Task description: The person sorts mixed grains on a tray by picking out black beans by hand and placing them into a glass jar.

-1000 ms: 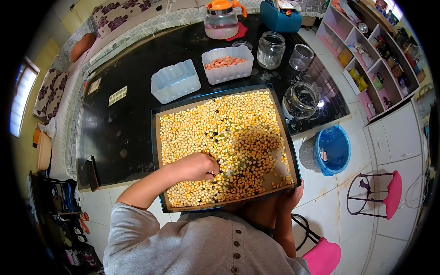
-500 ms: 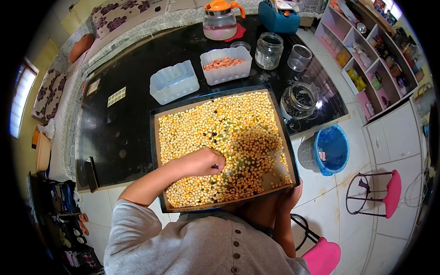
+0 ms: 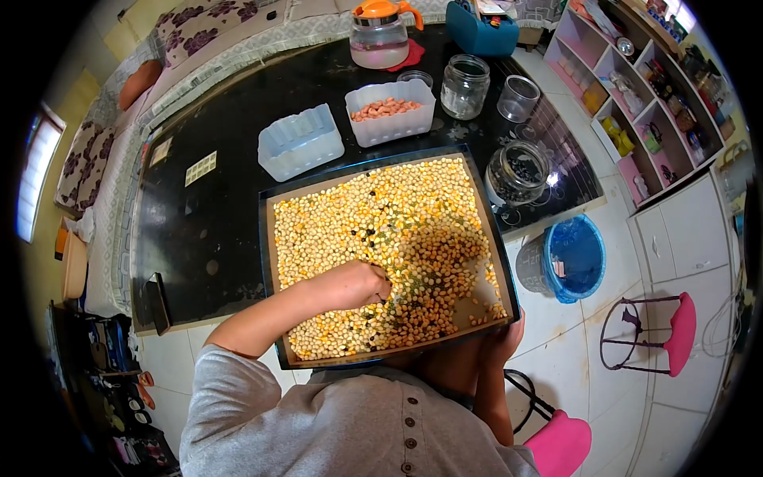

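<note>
The tray (image 3: 466, 313) occupies the centre of the frame, its near edge at the person's lap. It holds pale round grains (image 3: 318, 222) mixed with yellow kernels, small green grains and scattered dark beans (image 3: 370, 232); a patch of its brown floor is bare at lower right.

Left hand (image 3: 354, 285): at the centre-left of the tray, fingers curled, fingertips down at the grains. Whether a grain is gripped cannot be told.

Right hand (image 3: 504, 343): at the tray's lower right corner — fingers largely hidden, so the grip cannot be told.

Beyond the tray, on the black table (image 3: 203, 238), stand an empty translucent tub (image 3: 300, 149) and a second tub (image 3: 393, 127) containing pink nuts (image 3: 387, 109). At upper right are a clear jar (image 3: 465, 89), a small clear container (image 3: 518, 100) and — beside the tray's right edge — a jar of dark beans (image 3: 517, 176). The orange-lidded pitcher (image 3: 379, 44) stands at top centre.
</note>
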Demonstrator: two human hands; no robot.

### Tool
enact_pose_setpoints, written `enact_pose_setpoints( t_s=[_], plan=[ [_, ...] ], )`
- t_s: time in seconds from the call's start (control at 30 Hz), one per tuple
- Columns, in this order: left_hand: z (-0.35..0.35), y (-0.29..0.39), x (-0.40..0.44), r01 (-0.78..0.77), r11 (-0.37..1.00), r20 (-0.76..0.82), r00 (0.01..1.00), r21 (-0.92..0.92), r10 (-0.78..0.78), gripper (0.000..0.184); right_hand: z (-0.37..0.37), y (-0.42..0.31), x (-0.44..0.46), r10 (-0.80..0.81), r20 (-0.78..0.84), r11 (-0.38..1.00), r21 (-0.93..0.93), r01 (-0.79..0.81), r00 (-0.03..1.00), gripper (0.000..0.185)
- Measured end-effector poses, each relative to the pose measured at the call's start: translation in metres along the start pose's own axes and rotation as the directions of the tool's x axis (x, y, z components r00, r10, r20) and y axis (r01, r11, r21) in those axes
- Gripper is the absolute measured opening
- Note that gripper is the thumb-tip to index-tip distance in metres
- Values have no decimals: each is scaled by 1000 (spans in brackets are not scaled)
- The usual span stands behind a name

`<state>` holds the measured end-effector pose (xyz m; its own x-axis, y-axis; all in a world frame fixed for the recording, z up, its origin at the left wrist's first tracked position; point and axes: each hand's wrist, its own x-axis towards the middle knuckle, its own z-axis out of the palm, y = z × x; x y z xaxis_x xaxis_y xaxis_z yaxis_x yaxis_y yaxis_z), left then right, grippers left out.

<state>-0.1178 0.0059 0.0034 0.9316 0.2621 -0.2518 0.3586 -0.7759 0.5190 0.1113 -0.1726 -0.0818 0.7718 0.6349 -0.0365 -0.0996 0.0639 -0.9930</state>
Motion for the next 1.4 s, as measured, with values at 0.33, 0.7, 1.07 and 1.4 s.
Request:
enact_pose_setpoints(
  t_s=[0.33,0.7,1.07,1.4],
  plan=[
    [2,2,0,-45,995,-19,999,-87,44,14,-2,5,2,20,-19,999,-32,-21,1000,35],
    [3,2,1,-88,990,-35,996,-115,84,18,-2,2,1,6,-6,999,-40,-7,1000,34],
    [7,2,2,-73,987,-39,997,-144,68,8,-3,2,1,-28,-10,999,-47,28,1000,27],
    [-19,5,8,-134,965,-35,991,-225,129,11,2,1,0,-119,23,978,-169,121,993,38]
  ],
)
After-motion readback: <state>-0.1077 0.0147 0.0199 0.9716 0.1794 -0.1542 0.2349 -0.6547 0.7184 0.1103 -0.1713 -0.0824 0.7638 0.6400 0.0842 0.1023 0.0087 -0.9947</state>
